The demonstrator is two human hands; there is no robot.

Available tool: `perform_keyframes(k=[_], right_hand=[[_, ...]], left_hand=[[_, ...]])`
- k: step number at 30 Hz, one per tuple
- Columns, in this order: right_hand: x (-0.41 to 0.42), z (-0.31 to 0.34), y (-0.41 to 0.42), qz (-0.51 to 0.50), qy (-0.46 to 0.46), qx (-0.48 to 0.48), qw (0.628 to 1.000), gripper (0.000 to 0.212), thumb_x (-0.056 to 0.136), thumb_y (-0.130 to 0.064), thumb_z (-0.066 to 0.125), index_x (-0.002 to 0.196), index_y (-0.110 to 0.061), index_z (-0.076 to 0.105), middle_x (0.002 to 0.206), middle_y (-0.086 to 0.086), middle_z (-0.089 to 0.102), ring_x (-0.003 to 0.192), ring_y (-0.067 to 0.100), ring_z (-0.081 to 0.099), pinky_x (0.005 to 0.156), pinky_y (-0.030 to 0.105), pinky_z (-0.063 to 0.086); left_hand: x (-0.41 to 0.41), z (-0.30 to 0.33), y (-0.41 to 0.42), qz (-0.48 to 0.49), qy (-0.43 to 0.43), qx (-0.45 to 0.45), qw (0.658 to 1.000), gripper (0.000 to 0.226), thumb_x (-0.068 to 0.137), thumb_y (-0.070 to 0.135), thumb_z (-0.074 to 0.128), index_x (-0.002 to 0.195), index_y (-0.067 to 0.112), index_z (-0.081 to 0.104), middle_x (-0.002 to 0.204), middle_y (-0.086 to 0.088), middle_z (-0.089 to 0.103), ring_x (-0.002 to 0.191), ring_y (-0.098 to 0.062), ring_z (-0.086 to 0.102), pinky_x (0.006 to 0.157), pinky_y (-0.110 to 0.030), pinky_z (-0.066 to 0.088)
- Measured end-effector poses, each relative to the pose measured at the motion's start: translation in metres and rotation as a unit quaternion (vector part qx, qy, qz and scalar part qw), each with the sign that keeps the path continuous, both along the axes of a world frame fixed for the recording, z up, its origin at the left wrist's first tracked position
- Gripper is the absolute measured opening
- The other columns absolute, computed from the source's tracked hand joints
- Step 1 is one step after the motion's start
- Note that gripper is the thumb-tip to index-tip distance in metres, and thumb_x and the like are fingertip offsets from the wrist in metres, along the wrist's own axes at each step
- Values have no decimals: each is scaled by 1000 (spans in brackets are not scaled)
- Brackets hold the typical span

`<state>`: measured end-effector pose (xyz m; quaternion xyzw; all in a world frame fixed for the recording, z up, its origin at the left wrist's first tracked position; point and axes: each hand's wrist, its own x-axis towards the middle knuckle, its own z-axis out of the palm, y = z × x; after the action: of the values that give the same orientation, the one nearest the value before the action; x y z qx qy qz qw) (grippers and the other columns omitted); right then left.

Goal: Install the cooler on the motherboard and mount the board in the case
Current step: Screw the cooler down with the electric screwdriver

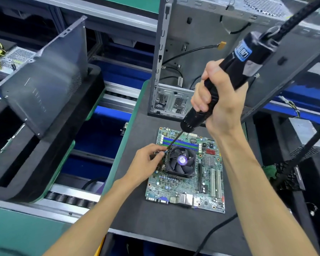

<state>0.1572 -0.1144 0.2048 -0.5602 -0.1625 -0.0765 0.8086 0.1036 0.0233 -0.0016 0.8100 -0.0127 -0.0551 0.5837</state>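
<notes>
A green motherboard [185, 189] lies flat on the dark work mat [155, 218]. A black cooler [180, 161] with a fan and a purple hub label sits on the board. My right hand [218, 100] grips a black electric screwdriver [235, 71], whose bit slants down to the cooler's upper left corner. My left hand [148, 159] pinches something small at that same corner, beside the bit's tip. An open grey computer case [201, 58] stands upright behind the board, with loose cables inside.
A second dark case [44, 80] stands tilted on a black tray at the left, across a roller conveyor [72, 198]. A black cable [216, 230] runs off the mat's front edge. Black framing bars cross at the right. More hardware sits at the right edge.
</notes>
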Motion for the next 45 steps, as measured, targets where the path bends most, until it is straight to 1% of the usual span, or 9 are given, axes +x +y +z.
perform_keyframes(k=[4,8,13,16,22,28,36,39,45], right_hand=[[1,-5,0,-1,4,-16,1000,21,84,-23,66,65,-18,58,44,-2,39,33,17,31,44,25,30],[2,-5,0,4,5,-15,1000,21,84,-24,66,66,-17,57,44,-2,39,34,17,31,44,24,31],[1,-6,2,12,4,-13,1000,22,84,-22,65,66,-16,55,44,-2,38,33,18,31,44,24,32],[0,-6,2,17,4,-12,1000,22,85,-21,65,65,-16,56,44,-2,39,33,17,32,44,23,31],[-1,-5,6,16,7,-11,1000,21,83,-21,66,63,-19,59,43,-1,37,33,17,31,43,24,31],[-2,-8,4,19,1,-18,1000,22,84,-21,66,65,-16,56,44,-1,38,33,17,32,43,24,32],[2,-9,8,60,-2,-45,997,24,84,-21,65,63,-20,54,45,-1,35,35,17,29,44,23,31],[3,-10,11,84,-2,-54,995,26,83,-20,65,61,-21,53,44,-3,35,34,17,28,43,22,31],[5,-12,20,94,-12,-78,992,26,82,-18,66,62,-15,51,44,-1,35,32,17,29,43,22,31]], left_hand=[[0,1,0,10,-6,1,1000,20,94,16,64,109,22,74,97,20,68,78,7,63,68,-7,41],[0,1,1,7,6,-7,1000,21,94,17,64,112,23,74,98,19,68,79,-1,66,72,-15,46],[-8,1,-3,45,0,16,999,14,90,25,69,99,35,72,84,17,68,59,-14,61,60,-27,54],[-12,2,-6,56,12,20,998,7,87,28,71,85,33,69,68,16,65,50,-6,55,50,-22,48],[-13,11,-5,47,23,1,999,9,88,23,72,81,29,72,61,7,64,38,-5,47,41,-23,44],[-15,12,-5,49,36,-3,998,8,89,25,71,82,30,72,56,7,62,36,-17,51,39,-38,50],[-14,1,-6,64,11,6,998,11,85,24,73,77,30,73,85,17,65,65,-3,58,65,-22,50],[-15,-3,-5,63,14,-2,998,15,83,15,71,81,30,75,85,20,64,61,-1,55,61,-10,42],[-14,-5,-3,61,13,-27,998,19,82,9,71,84,26,78,84,18,64,60,-2,54,62,-11,43]])
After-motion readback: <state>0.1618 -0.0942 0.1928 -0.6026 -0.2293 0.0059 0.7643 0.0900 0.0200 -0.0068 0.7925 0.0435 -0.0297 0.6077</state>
